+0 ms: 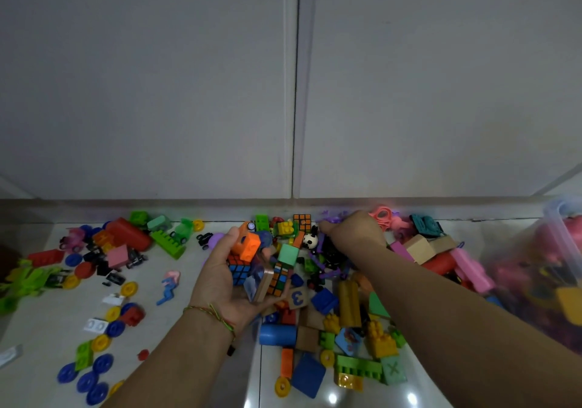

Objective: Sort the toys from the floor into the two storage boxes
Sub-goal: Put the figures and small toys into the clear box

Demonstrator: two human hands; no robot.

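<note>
cupping a heap of blocks and cubes (252,265), the left hand (215,284) could spill them if it tips while the right hand (352,231), grip hidden, digs at the far purple toy (332,218), with the clear box (557,243) off to the right

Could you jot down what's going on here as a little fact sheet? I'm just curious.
Place: tiled floor by a white wall, strewn with toys
Left hand: palm up, cupping an orange block and puzzle cubes
Right hand: reaching among purple pieces; grip hidden
Storage box: clear, far right, partly filled; only one in view
</note>
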